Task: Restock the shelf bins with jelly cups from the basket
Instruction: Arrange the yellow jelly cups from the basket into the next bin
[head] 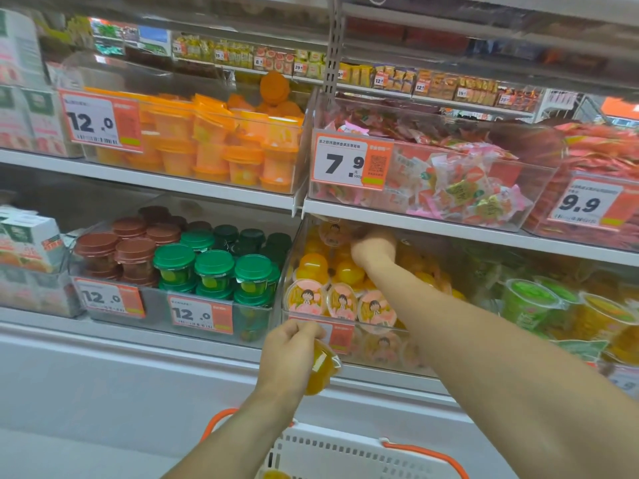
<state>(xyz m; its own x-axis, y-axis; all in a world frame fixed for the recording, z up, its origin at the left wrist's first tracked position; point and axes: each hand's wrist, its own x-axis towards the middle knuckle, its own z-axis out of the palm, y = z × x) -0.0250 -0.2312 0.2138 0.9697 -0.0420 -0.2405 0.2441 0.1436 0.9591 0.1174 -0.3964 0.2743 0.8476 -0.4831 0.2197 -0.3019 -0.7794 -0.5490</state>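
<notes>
- A yellow jelly cup (320, 368) is gripped in the left hand (288, 354), fingers curled round its rim, and is held just in front of the near edge of the clear bin (294, 250) on the lower shelf.
- The right hand (371, 248) is reached deep into that bin, up under the shelf above; a lidded cup (333, 233) appears to be pinched at its fingertips, though the fingers are partly hidden.
- The bin is already well stocked with yellow cups, with cartoon-lidded ones (340, 300) lined along the near wall.
- The white basket (345, 451) with orange handles is seen below, near the body; one more yellow cup (275, 474) is just visible at its left.
- For a tidy result, the far cup is best seated in a gap at the back before it is let go, so the stack is not toppled.
- The left-hand cup is then best passed over the near wall, lid turned forward to match the front row, without knocking the price tag (340, 335).
</notes>
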